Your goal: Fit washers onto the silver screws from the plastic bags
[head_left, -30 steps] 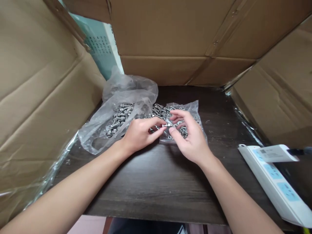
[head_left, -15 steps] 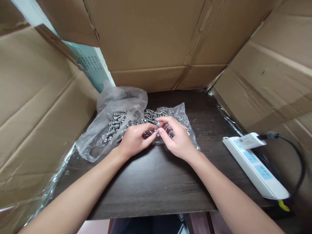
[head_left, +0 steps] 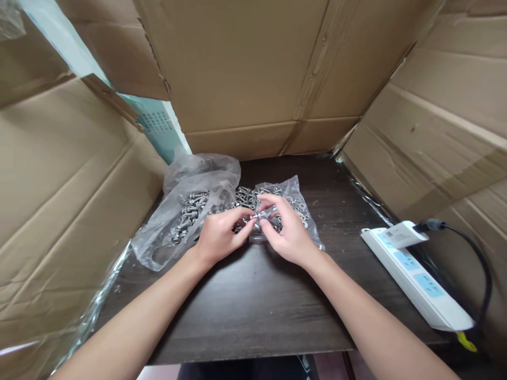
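My left hand [head_left: 219, 236] and my right hand [head_left: 285, 232] meet over a pile of small metal bolts [head_left: 193, 209] and nuts. Between the fingertips of both hands sits one small bolt [head_left: 256, 216]; the left thumb and forefinger pinch one end, the right fingers pinch the other. A crumpled clear plastic bag [head_left: 186, 211] with several bolts lies to the left. A smaller clear bag [head_left: 298, 200] with small metal parts lies under and beyond my right hand. All rest on a dark wooden table [head_left: 253, 301].
Brown cardboard walls [head_left: 253, 68] stand close on the left, back and right. A white power strip [head_left: 415, 277] with a white plug and black cable [head_left: 483, 264] lies at the right edge of the table.
The view has shifted slightly. Both hands stay together over the small bag, fingers turning the small bolt between them.
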`<action>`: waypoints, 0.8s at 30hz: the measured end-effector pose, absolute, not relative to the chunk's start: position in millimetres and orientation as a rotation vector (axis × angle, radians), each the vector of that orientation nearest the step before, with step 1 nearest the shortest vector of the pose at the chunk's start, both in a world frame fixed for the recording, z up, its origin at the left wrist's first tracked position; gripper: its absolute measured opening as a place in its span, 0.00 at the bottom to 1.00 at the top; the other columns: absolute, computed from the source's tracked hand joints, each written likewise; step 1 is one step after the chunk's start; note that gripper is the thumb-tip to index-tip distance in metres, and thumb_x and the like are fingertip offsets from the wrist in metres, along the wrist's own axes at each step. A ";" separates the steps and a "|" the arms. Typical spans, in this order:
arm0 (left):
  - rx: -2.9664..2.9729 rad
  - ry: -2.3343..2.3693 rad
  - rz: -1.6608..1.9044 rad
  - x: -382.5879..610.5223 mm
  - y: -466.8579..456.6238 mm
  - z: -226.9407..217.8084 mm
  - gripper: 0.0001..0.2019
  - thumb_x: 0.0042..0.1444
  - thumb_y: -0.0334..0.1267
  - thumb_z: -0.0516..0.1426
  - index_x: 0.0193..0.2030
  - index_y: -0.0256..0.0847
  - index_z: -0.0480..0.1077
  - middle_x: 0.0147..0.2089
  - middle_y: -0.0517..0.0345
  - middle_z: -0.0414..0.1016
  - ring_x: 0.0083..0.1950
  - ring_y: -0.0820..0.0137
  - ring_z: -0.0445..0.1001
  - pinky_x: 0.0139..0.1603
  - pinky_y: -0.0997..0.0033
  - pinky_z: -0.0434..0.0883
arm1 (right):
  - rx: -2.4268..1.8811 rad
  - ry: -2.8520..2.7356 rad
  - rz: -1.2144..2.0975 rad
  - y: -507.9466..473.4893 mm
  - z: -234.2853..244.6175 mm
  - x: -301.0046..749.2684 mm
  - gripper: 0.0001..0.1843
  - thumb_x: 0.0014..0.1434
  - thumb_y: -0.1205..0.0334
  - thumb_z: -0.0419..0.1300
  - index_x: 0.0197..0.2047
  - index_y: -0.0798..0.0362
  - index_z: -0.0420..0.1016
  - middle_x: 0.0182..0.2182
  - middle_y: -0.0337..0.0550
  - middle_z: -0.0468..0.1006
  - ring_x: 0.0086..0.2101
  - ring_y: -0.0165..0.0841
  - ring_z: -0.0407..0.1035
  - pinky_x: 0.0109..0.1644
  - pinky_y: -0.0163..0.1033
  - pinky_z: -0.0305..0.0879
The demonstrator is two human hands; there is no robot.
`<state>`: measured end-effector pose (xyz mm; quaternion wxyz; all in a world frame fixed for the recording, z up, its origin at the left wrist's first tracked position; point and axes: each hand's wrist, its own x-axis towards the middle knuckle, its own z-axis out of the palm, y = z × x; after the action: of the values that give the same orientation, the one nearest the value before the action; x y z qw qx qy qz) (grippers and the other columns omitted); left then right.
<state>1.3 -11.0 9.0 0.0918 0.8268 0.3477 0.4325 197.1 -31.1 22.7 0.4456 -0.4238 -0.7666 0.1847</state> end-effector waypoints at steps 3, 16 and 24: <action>2.454 1.030 1.287 1.4 -11.1 8.8 0.04 0.65 0.34 0.60 0.44 0.40 0.76 0.36 0.60 0.84 0.31 0.72 0.82 0.35 0.77 0.76 | -1.052 -1.870 0.442 -31.1 22.0 197.2 0.30 0.59 0.71 0.59 0.64 0.46 0.63 0.50 0.47 0.76 0.51 0.42 0.71 0.52 0.49 0.71; 2.402 0.945 1.278 2.8 -12.9 3.5 0.05 0.65 0.33 0.60 0.47 0.40 0.76 0.40 0.59 0.84 0.35 0.71 0.83 0.36 0.76 0.77 | -1.125 -1.890 0.571 -29.9 21.1 194.9 0.13 0.70 0.64 0.51 0.52 0.51 0.74 0.37 0.42 0.80 0.36 0.34 0.76 0.42 0.39 0.71; 2.409 0.948 1.276 5.1 -15.4 5.1 0.06 0.64 0.32 0.59 0.46 0.40 0.76 0.38 0.58 0.84 0.33 0.72 0.82 0.36 0.76 0.77 | -1.097 -1.919 0.552 -29.8 20.7 193.8 0.13 0.69 0.64 0.51 0.51 0.50 0.74 0.41 0.43 0.82 0.36 0.34 0.77 0.43 0.39 0.71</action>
<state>5.1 -15.4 5.1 0.1272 0.8279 0.3257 0.4385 193.8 -29.8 20.7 0.4184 -0.4372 -0.7652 0.2200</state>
